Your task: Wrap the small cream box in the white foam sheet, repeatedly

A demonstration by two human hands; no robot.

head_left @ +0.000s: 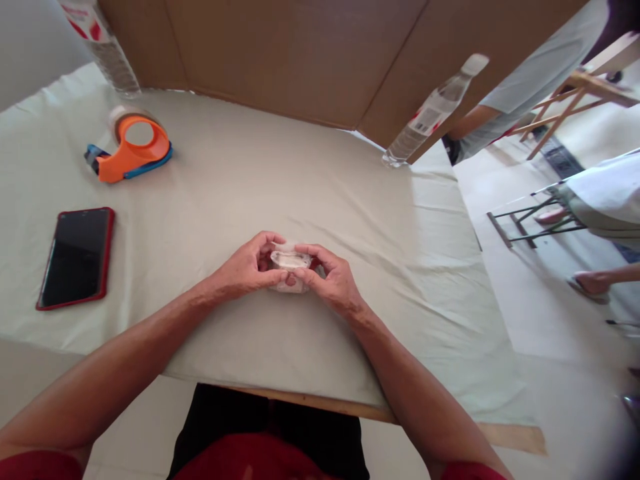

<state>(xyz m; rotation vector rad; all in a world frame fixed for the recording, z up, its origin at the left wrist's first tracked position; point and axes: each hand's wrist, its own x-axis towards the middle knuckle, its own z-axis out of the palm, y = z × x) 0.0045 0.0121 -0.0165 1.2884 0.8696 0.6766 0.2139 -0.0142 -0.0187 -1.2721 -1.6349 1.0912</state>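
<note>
Between my two hands, close to the table's front edge, is a small whitish, partly see-through plastic pack (291,261) with a reddish round mark on its near side. My left hand (253,265) grips its left side, thumb in front and fingers curled behind. On the right side my right hand (327,272) holds it the same way, thumb on the front and index finger over the top edge. The fingers hide both ends, and what the pack contains cannot be made out.
An orange and blue tape dispenser (131,150) and a red-cased phone (77,259) lie on the left of the cloth-covered table (240,173). Water bottles stand at back left (107,57) and back right (433,113) by a brown cardboard screen (280,53). Other people sit beyond the right side.
</note>
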